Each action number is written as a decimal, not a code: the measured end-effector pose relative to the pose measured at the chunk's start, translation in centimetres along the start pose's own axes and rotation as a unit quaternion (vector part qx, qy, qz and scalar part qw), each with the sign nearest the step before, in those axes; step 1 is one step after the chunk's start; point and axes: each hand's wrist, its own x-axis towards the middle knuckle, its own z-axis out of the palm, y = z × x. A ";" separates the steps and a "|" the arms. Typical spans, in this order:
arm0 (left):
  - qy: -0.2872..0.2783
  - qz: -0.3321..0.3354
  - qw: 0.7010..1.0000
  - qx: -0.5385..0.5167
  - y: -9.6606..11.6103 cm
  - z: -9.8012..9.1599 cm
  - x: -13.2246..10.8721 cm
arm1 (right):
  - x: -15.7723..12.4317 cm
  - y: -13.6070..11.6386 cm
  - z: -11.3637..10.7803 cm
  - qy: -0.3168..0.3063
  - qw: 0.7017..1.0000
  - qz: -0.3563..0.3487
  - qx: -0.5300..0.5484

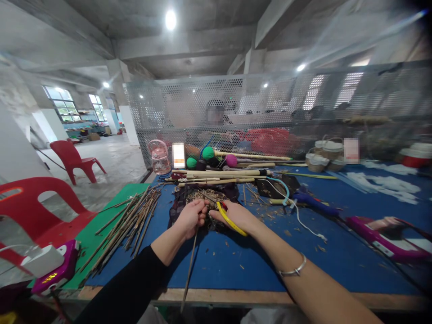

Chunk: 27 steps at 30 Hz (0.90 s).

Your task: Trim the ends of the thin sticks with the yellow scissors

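Observation:
My left hand (193,218) is closed around a thin brown stick (190,272), its long end slanting down toward me past the table's front edge. In my right hand (238,216) are yellow-handled shears (231,221), the curved handle lying along the outside of the hand. Their dark tip points left, close to my left fingers; whether it touches the stick I cannot tell. Under both hands is a crumpled black cloth or bag (177,198), heaped with short brown clippings (199,194). Left of it lies a loose pile of similar sticks (124,229).
Pale rods (216,173) lie across the table behind my hands, near green yarn balls (208,153) and a pink bottle (159,157). White cord (300,220) and a purple power strip (381,238) lie right. A perforated metal screen (189,103) stands behind; red chairs (43,207) are left.

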 end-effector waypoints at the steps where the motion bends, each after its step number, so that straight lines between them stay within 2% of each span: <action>1: -0.004 -0.008 1.000 0.004 0.0 0.0 0.0 | -0.1 -0.1 0.0 0.002 1.000 0.000 0.004; 7: -0.035 -0.070 0.996 0.052 -0.3 -0.2 0.0 | -0.3 -0.1 -0.1 -0.024 1.000 -0.015 0.004; 11: 0.002 -0.085 0.995 0.061 -0.4 -0.2 0.0 | 0.0 -0.1 0.5 -0.009 1.000 0.017 -0.025; 14: 0.033 -0.085 0.993 0.077 -0.4 -0.3 0.1 | 0.2 -0.1 1.0 -0.020 0.998 0.040 -0.032; 20: 0.043 -0.115 0.990 0.066 -0.2 -0.5 0.3 | 0.5 -0.2 0.8 -0.026 0.997 0.062 -0.026; 23: 0.038 -0.106 0.994 0.011 0.0 -0.5 0.4 | 0.5 -0.1 0.0 0.002 0.998 0.057 -0.030; 27: 0.047 -0.048 0.998 -0.014 0.2 -0.4 0.5 | 0.3 0.1 -0.6 0.009 0.998 0.051 -0.026</action>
